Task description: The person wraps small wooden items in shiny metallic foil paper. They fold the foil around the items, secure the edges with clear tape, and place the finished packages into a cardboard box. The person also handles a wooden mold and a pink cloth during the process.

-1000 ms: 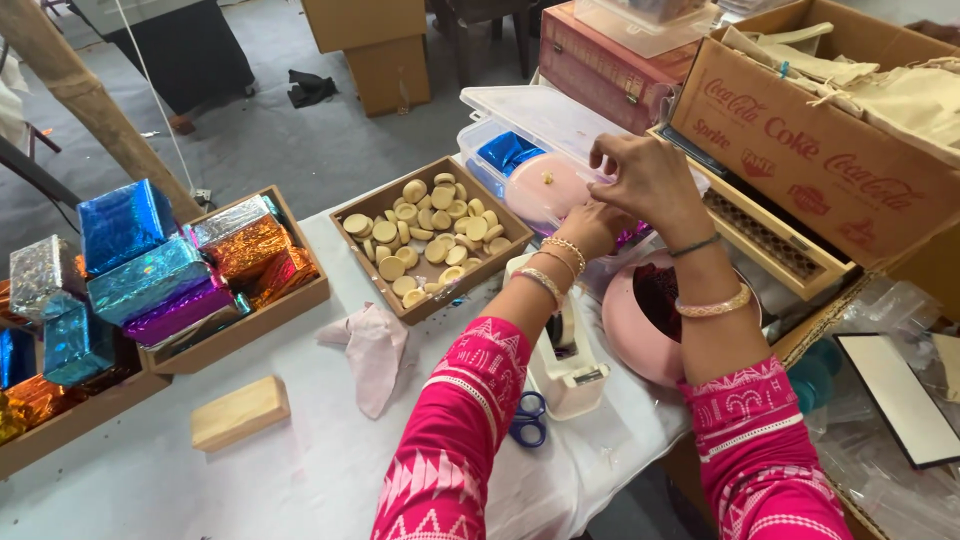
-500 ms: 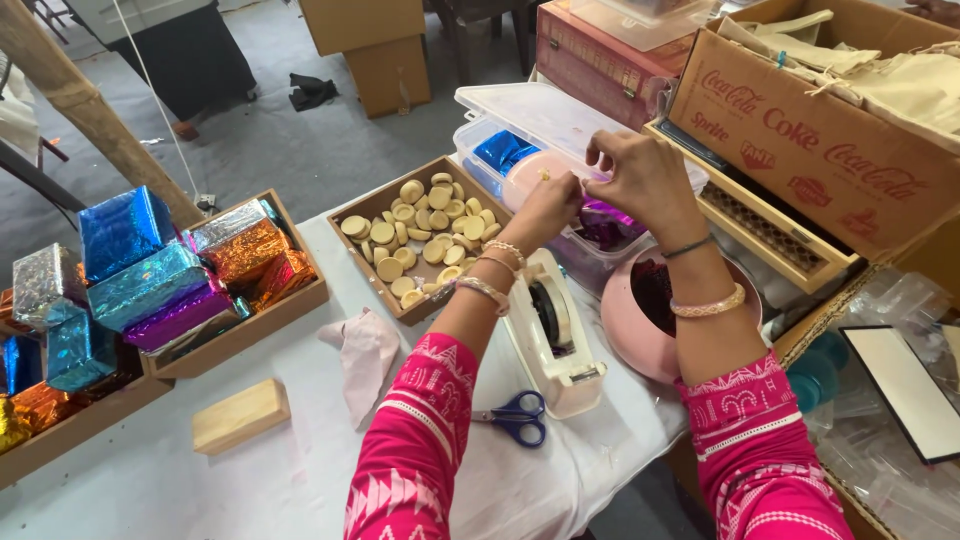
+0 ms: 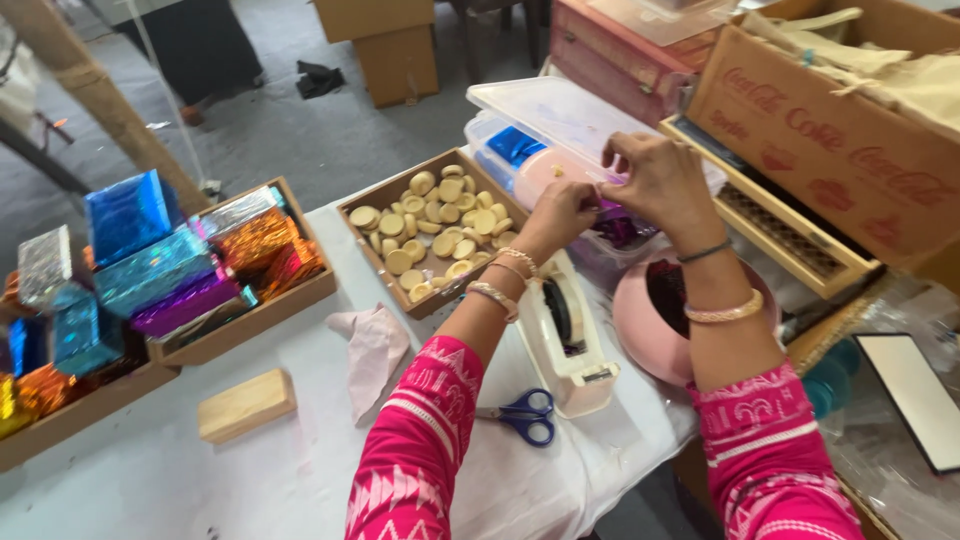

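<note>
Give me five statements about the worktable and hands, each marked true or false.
1. The left hand and right hand meet over a clear plastic box. True.
2. The scissors have red handles. False: blue.
3. The wooden tray holds round pale discs. True.
4. The tape dispenser stands on the floor. False: it is on the table, beside the left forearm.
5. A wooden block lies on the white table cover. True.

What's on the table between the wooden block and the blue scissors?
In the head view, a crumpled pale pink cloth lies between the wooden block and the blue scissors, and the person's left sleeve crosses over that stretch too.
</note>
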